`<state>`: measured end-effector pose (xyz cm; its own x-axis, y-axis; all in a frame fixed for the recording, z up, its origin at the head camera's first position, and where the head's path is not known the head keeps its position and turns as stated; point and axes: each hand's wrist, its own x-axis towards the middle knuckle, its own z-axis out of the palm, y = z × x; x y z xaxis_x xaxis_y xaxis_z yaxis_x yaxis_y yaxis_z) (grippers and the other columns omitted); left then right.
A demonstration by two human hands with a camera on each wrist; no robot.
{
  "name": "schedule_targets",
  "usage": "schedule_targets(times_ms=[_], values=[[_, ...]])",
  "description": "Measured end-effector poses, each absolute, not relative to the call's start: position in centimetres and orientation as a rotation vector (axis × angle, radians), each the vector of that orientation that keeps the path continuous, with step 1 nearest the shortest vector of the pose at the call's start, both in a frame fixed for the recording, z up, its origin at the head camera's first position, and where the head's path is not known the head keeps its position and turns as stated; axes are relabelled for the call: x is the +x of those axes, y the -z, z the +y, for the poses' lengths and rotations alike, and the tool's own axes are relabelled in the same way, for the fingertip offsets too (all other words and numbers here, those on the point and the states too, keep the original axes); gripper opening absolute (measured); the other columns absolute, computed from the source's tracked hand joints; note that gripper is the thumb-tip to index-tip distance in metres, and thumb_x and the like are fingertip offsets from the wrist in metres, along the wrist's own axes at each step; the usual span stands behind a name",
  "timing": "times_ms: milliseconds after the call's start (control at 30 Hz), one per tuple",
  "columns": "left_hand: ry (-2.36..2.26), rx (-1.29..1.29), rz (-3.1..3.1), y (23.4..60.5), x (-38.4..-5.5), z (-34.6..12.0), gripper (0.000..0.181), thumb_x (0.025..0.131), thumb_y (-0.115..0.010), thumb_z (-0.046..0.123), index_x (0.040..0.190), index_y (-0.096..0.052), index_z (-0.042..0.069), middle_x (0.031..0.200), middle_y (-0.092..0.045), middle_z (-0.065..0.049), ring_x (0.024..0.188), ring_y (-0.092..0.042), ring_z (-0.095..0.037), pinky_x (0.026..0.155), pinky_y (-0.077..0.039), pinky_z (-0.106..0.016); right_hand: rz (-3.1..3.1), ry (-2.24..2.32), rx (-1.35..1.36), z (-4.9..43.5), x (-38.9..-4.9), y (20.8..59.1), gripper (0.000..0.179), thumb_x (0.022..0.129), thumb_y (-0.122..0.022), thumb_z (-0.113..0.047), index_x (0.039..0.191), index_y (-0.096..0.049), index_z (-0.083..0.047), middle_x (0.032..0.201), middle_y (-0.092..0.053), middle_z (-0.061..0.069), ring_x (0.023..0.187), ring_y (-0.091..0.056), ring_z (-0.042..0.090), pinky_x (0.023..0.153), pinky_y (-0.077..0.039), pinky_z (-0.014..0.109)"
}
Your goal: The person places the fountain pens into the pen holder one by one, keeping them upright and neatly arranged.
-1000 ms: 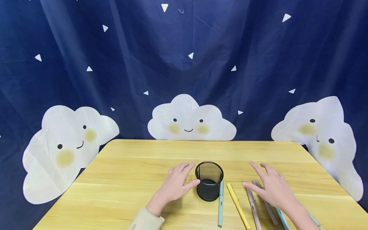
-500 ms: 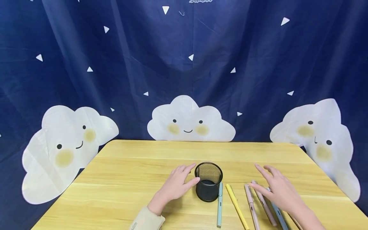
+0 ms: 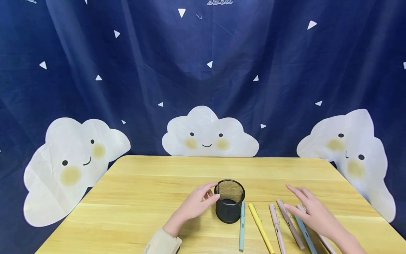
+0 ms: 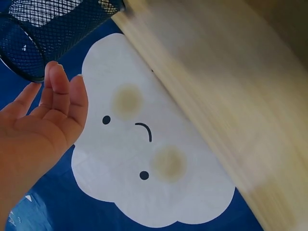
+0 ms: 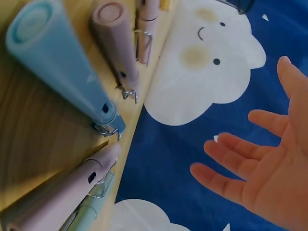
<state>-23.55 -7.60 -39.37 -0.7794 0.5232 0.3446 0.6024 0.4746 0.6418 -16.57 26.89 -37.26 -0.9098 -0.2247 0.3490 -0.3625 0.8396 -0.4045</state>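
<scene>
A black mesh pen holder [image 3: 228, 212] stands upright on the wooden table, its inside showing bare mesh and base. Beside it is my left hand [image 3: 194, 205], fingers loosely bent and fingertips right at the rim; the left wrist view also shows this hand [image 4: 53, 106] by the rim. My right hand [image 3: 317, 214] hovers over the pens at right, fingers spread and holding nothing. Below it lie a blue pen [image 3: 306, 234] and a pale pink pen [image 5: 72, 192], partly hidden by the hand in the head view. A mauve pen [image 3: 290, 223] lies just left of them.
A teal pen [image 3: 242, 227] lies against the holder's right side, then a yellow pen [image 3: 260, 227] and a light pink pen [image 3: 277, 227]. A green pen [image 5: 89, 211] shows in the right wrist view. Behind the table [image 3: 152, 169] hangs a blue cloud-print curtain [image 3: 209, 84].
My right hand has moved right and slightly nearer, uncovering more of the pens. The left hand's fingers have bent a little more at the holder's rim.
</scene>
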Motion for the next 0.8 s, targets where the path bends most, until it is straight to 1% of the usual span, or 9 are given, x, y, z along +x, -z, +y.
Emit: schedule_targets(times_ms=[67, 133, 300, 400, 500, 633, 733, 800], values=[[1.266, -1.011, -2.591, 39.4, -23.7, -7.5, 0.044, 0.090, -0.052, 0.031, 0.124, -0.050, 0.003, 0.080, -0.052, 0.006, 0.070, -0.048, -0.007, 0.063, -0.043, -0.020, -2.732, -0.741, 0.462, 27.1, -16.6, 37.2, 0.056, 0.087, -0.058, -0.030, 0.132, -0.041, -0.002, 0.116, -0.047, 0.019, 0.100, -0.050, 0.039, 0.072, -0.045, 0.054], [1.341, -1.012, -2.578, 39.4, -23.8, -7.4, 0.042, 0.090, -0.054, 0.026, 0.124, -0.050, 0.001, 0.079, -0.052, 0.005, 0.070, -0.048, -0.007, 0.062, -0.043, -0.020, -2.723, -0.763, 0.479, 27.3, -16.6, 37.2, 0.055, 0.087, -0.059, -0.027, 0.132, -0.041, -0.002, 0.116, -0.048, 0.019, 0.098, -0.050, 0.038, 0.071, -0.045, 0.054], [1.501, -0.967, -2.595, 36.9, -22.0, -7.1, 0.039, 0.088, -0.056, 0.011, 0.122, -0.048, -0.007, 0.079, -0.053, -0.003, 0.072, -0.048, -0.014, 0.062, -0.042, -0.021, -2.722, -0.763, 0.476, 27.8, -16.6, 37.4, 0.053, 0.087, -0.059, -0.026, 0.131, -0.042, -0.001, 0.116, -0.048, 0.020, 0.099, -0.050, 0.040, 0.072, -0.044, 0.055], [1.559, -0.940, -2.604, 35.8, -21.3, -6.9, 0.039, 0.087, -0.057, 0.007, 0.122, -0.047, -0.009, 0.078, -0.052, -0.005, 0.071, -0.047, -0.015, 0.060, -0.041, -0.020, -2.726, -0.780, 0.469, 28.0, -16.6, 37.6, 0.052, 0.088, -0.058, -0.026, 0.131, -0.042, 0.000, 0.116, -0.048, 0.021, 0.101, -0.049, 0.041, 0.073, -0.043, 0.056], [1.642, -0.930, -2.591, 36.1, -21.6, -6.7, 0.043, 0.086, -0.058, 0.006, 0.124, -0.045, -0.009, 0.075, -0.051, -0.005, 0.065, -0.046, -0.013, 0.055, -0.039, -0.018, -2.735, -0.802, 0.467, 28.3, -16.5, 37.6, 0.052, 0.089, -0.057, -0.025, 0.131, -0.041, 0.001, 0.116, -0.047, 0.021, 0.101, -0.048, 0.041, 0.072, -0.043, 0.056], [1.843, -0.886, -2.568, 37.7, -22.8, -6.7, 0.051, 0.084, -0.061, 0.006, 0.129, -0.040, -0.007, 0.068, -0.050, -0.002, 0.055, -0.044, -0.012, 0.049, -0.042, -0.022, -2.757, -0.820, 0.447, 28.6, -16.4, 37.6, 0.052, 0.089, -0.055, -0.027, 0.131, -0.040, 0.001, 0.118, -0.047, 0.023, 0.103, -0.047, 0.042, 0.073, -0.043, 0.058], [2.007, -0.833, -2.546, 39.0, -23.8, -6.7, 0.056, 0.084, -0.062, 0.007, 0.133, -0.036, -0.003, 0.065, -0.050, 0.000, 0.052, -0.043, -0.012, 0.048, -0.043, -0.025, -2.755, -0.815, 0.445, 29.0, -16.3, 37.7, 0.052, 0.089, -0.055, -0.026, 0.130, -0.041, 0.002, 0.117, -0.048, 0.023, 0.102, -0.048, 0.041, 0.073, -0.043, 0.058], [2.095, -0.805, -2.529, 39.5, -24.1, -6.7, 0.059, 0.083, -0.063, 0.008, 0.134, -0.035, -0.002, 0.064, -0.050, 0.000, 0.051, -0.043, -0.012, 0.048, -0.043, -0.025, -2.750, -0.813, 0.446, 29.2, -16.3, 37.8, 0.051, 0.089, -0.056, -0.026, 0.130, -0.042, 0.003, 0.117, -0.049, 0.023, 0.100, -0.050, 0.040, 0.072, -0.044, 0.055]])
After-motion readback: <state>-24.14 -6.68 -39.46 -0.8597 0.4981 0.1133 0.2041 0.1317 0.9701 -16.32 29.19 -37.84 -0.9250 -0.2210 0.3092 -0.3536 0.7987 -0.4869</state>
